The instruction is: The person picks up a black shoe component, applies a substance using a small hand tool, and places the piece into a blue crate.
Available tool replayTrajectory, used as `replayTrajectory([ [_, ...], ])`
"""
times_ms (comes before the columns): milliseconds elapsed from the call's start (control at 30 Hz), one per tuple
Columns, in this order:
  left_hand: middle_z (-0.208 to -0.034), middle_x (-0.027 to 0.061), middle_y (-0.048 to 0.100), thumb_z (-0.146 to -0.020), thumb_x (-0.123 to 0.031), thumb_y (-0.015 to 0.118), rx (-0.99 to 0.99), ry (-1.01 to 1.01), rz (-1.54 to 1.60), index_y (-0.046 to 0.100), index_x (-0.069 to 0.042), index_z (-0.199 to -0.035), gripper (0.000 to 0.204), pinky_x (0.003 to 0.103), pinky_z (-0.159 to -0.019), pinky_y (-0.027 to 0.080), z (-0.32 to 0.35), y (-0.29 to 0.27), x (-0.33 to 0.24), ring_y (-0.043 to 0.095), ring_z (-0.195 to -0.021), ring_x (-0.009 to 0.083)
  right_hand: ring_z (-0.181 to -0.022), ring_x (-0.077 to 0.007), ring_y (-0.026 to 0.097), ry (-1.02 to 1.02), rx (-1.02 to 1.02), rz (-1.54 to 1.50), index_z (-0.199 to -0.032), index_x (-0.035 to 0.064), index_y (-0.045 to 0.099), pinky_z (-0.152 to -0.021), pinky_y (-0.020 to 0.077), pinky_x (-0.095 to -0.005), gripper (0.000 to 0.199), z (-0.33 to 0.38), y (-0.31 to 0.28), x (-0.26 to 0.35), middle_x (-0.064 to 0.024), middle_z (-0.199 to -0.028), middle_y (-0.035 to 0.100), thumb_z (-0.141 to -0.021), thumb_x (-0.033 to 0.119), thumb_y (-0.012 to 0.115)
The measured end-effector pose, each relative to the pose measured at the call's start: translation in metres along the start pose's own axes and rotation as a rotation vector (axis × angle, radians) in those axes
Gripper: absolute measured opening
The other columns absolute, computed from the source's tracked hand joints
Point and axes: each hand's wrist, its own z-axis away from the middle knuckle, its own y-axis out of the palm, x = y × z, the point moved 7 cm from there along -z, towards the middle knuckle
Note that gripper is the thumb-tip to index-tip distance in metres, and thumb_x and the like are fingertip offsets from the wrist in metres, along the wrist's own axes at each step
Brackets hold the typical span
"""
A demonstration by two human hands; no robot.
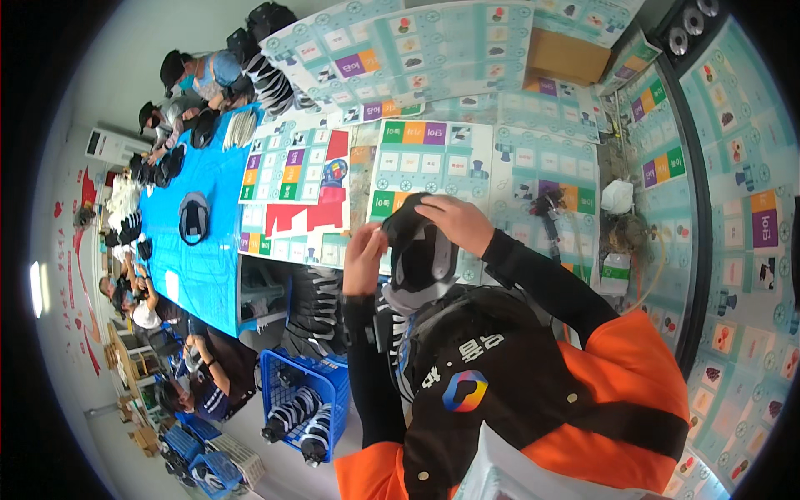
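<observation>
Black cap (421, 242), held above the counter (533, 179) edge, both grips clamped on it: left hand (364, 258) at side, right hand (457, 223) on crown; handling apparently midway, blue basket (321, 379) below part-filled.

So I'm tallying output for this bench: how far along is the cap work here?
Done, it seems: black-and-white pieces stand packed in the blue basket by the person's left side, though whether they are finished cannot be told. In hand: the left hand and right hand both grip one black cap over the printed table sheets. Left: another cap lies untouched on the blue table cover, with more dark pieces further down.
</observation>
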Motion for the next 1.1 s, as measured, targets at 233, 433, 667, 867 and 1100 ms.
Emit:
replayTrajectory([
  [233,-0.142,0.0221,0.055,-0.1,-0.022,0.067,-0.309,0.183,-0.511,0.043,0.003,-0.148,0.059,0.039,-0.107,0.044,0.054,-0.013,0.009,0.055,-0.128,0.0304,-0.093,-0.0375,0.069,0.467,-0.195,-0.231,-0.116,0.0038,0.067,-0.078,0.0556,-0.0449,0.023,0.049,0.011,-0.061,-0.0183,-0.109,0.072,-0.095,0.008,0.059],
  [433,-0.12,0.0207,0.07,-0.101,-0.028,0.066,-0.183,0.146,-0.745,0.056,0.002,-0.139,0.05,0.037,-0.092,0.052,0.057,0.049,-0.028,0.069,-0.107,0.0273,-0.097,-0.0403,0.069,0.786,-0.223,-0.322,-0.121,0.0017,0.066,-0.078,0.0543,-0.0433,0.024,0.098,0.03,-0.112,-0.0213,-0.104,0.072,-0.1,0.014,0.062],
  [667,-0.108,0.0196,0.07,-0.093,-0.014,0.064,-0.203,0.329,-1.246,0.069,-0.006,-0.124,0.032,0.048,-0.076,0.055,-0.01,0.103,-0.04,0.068,-0.091,0.0413,-0.129,-0.043,0.048,0.763,0.059,0.13,-0.133,-0.0039,0.053,-0.11,0.0395,-0.0473,0.06,0.197,0.022,-0.198,-0.0257,-0.135,0.052,-0.082,0.018,0.077],
  [867,-0.101,0.0195,0.07,-0.09,-0.017,0.066,-0.012,0.334,-1.269,0.071,-0.006,-0.118,0.03,0.049,-0.078,0.055,-0.049,0.119,0.031,0.068,-0.09,0.0418,-0.125,-0.0447,0.048,1.07,0.13,0.578,-0.134,-0.0063,0.045,-0.108,0.0407,-0.0477,0.074,0.299,0.009,-0.286,-0.0262,-0.132,0.05,-0.071,0.012,0.079],
  [1100,-0.099,0.0192,0.071,-0.088,-0.02,0.068,0.045,0.263,-1.295,0.072,-0.005,-0.116,0.032,0.049,-0.08,0.055,-0.07,0.144,0.04,0.068,-0.09,0.0414,-0.117,-0.0461,0.055,1.234,-0.055,0.4,-0.113,-0.0018,0.057,-0.096,0.0495,-0.0525,0.037,0.262,-0.033,-0.266,-0.0246,-0.121,0.058,-0.083,0.016,0.069],
])
